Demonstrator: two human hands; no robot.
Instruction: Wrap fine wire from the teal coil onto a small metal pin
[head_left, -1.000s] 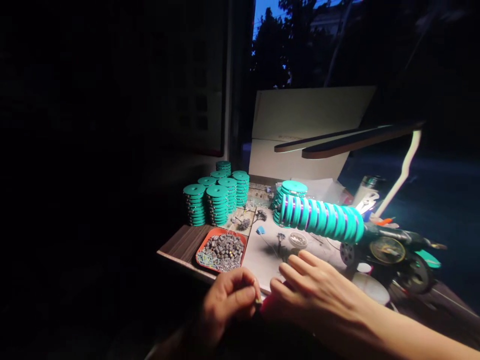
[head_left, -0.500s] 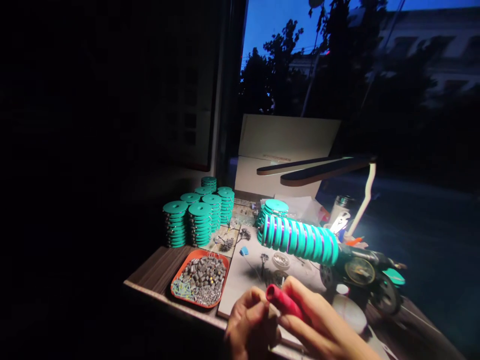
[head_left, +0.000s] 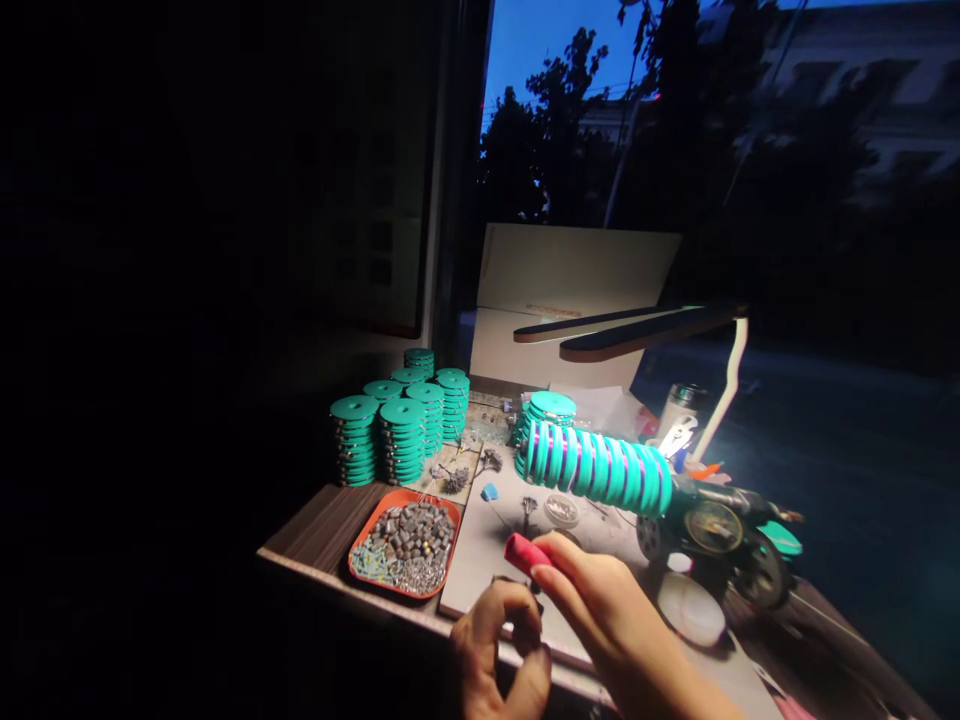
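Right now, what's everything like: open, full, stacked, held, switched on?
Red cylinder: held in right hand
Left hand: curled, grip unclear
Orange tray: filled with small pieces
Left teal discs: stacked upright
Machine's teal discs: lined up sideways
Lamp: looks lit
Pale panel: standing up

"What sort of place is it?"
"A small workshop corner, by the look of it. The desk [head_left: 300, 525] carries a geared machine [head_left: 716, 525] bearing turquoise reels [head_left: 596, 467]."
"Anything else?"
"Stacks of discs [head_left: 403, 445] in the same turquoise, an orange tray [head_left: 405, 495] of small parts [head_left: 420, 530], a lamp [head_left: 637, 335]."
"And beyond?"
"Trees [head_left: 517, 160] at dusk."
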